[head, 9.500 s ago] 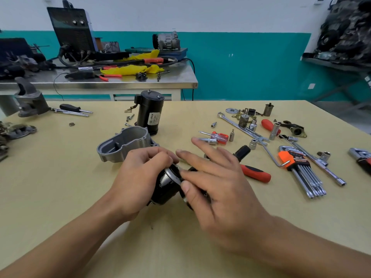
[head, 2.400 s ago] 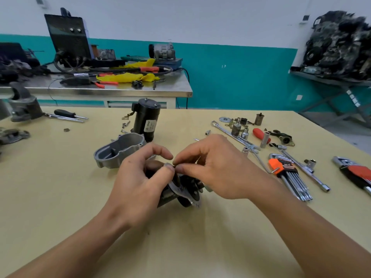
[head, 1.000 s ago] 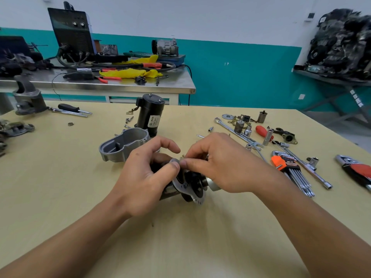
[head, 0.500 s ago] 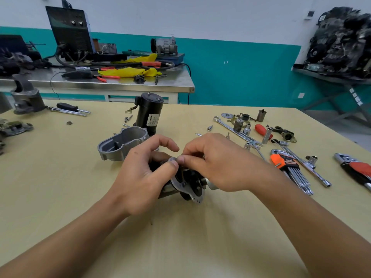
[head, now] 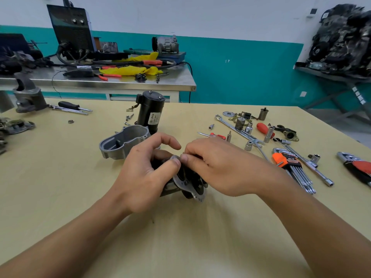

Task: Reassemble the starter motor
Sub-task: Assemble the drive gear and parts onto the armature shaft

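On the yellow table, in front of me, lies a black starter motor part (head: 191,182) with a silver metal plate on its end. My left hand (head: 147,173) grips it from the left, thumb pressed on the plate's upper rim. My right hand (head: 218,167) pinches the same rim from the right, its fingers curled over the part. Most of the part is hidden under both hands. A grey aluminium housing (head: 123,144) lies open just behind my left hand. The black cylindrical motor body (head: 151,114) stands upright behind that.
To the right lie several tools: a long wrench (head: 236,129), sockets, a red-handled screwdriver (head: 215,135), an orange hex key set (head: 293,167) and a ratchet (head: 355,165). A grey casting (head: 29,97) and screwdriver (head: 72,107) sit far left. A steel bench (head: 100,81) stands behind.
Both hands have stayed on the motor part, closing in from a looser hold to pinch the plate's rim. Over the last second only the fingertips have shifted slightly.
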